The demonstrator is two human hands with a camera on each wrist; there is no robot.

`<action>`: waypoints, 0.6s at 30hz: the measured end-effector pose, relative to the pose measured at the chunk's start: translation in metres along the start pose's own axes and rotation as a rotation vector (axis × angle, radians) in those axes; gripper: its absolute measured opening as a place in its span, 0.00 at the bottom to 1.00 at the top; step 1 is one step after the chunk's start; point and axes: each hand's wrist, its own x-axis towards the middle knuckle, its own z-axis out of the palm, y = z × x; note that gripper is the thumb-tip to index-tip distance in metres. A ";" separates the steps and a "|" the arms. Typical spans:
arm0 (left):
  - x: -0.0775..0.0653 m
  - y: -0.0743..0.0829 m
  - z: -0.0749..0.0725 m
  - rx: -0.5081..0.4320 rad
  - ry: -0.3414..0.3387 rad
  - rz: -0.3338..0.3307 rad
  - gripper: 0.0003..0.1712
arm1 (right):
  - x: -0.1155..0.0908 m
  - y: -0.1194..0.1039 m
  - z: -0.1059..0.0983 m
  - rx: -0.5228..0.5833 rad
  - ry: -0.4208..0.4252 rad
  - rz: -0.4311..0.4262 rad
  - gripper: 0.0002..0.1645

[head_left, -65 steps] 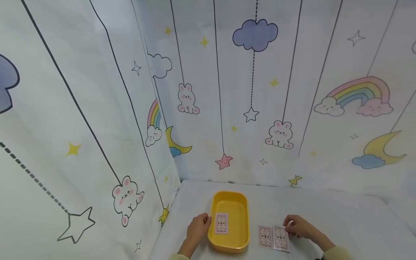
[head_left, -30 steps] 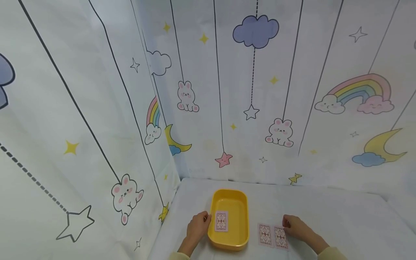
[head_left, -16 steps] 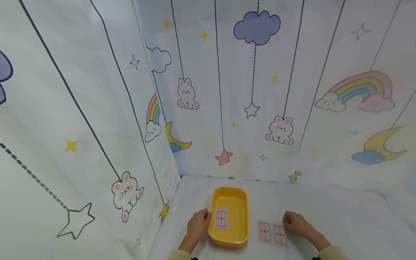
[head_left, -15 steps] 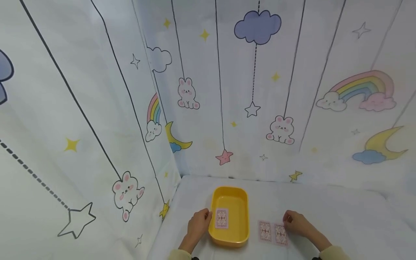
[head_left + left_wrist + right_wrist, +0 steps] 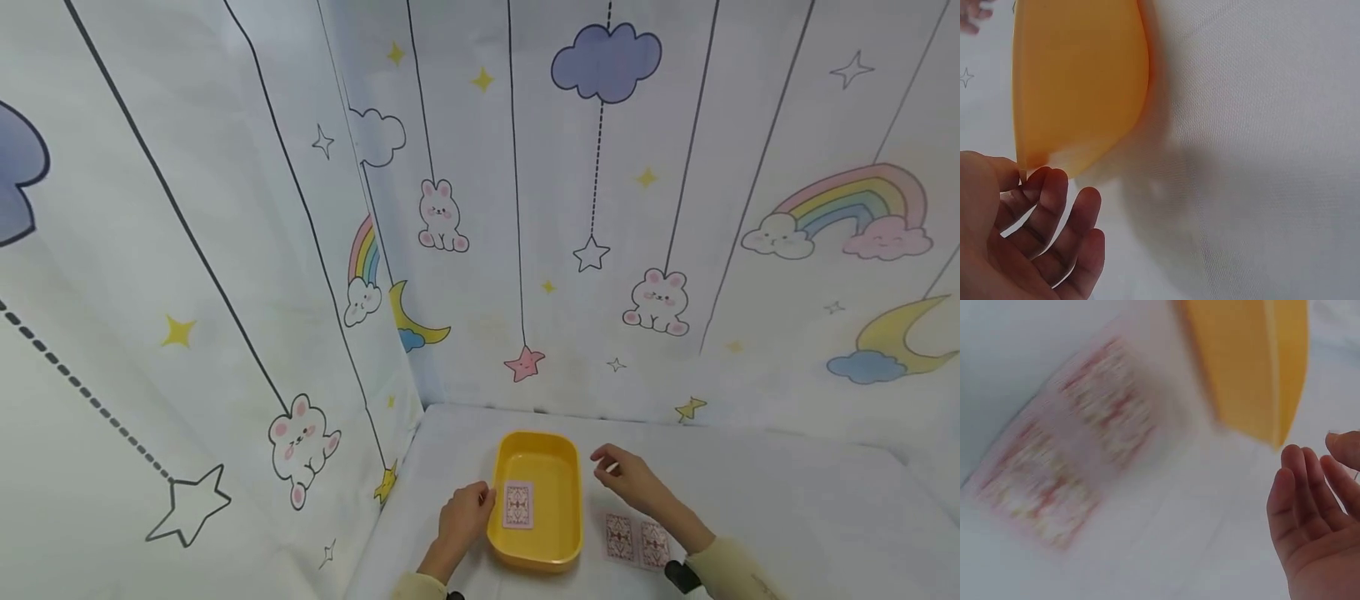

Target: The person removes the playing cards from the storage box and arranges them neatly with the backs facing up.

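Note:
My left hand [image 5: 465, 518] pinches the left rim of a yellow plastic tray [image 5: 558, 508]; in the left wrist view its thumb and forefinger [image 5: 1034, 187] meet at the rim. One playing card [image 5: 517, 505], patterned back up, lies inside the tray at the left. Two more cards lie side by side on the white cloth to the tray's right, the nearer one [image 5: 619, 536] and the outer one [image 5: 654, 543]. They look blurred in the right wrist view. My right hand [image 5: 632, 479] hovers beyond these cards, beside the tray's right rim, its fingers relaxed and holding nothing.
A white cloth [image 5: 750, 492] covers the table. White hangings printed with rabbits, stars and clouds enclose it at the back [image 5: 480, 308] and left. A black wrist device [image 5: 682, 575] sits by the right sleeve.
My right hand has left the outer card and moved left and away from me toward the tray. The two cards stay on the cloth. My left hand keeps its hold on the rim.

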 end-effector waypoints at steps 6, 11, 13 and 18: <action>0.002 0.000 0.000 -0.035 -0.013 -0.002 0.16 | 0.031 -0.045 0.032 -0.073 -0.137 -0.068 0.13; 0.002 -0.002 -0.002 -0.060 -0.030 -0.002 0.16 | 0.045 -0.058 0.061 -0.296 -0.277 -0.123 0.16; 0.002 -0.002 -0.002 -0.054 -0.035 -0.001 0.16 | 0.047 -0.059 0.071 -0.371 -0.308 -0.137 0.15; 0.002 -0.004 -0.001 -0.038 -0.027 0.017 0.17 | 0.053 -0.062 0.092 -0.441 -0.335 -0.125 0.16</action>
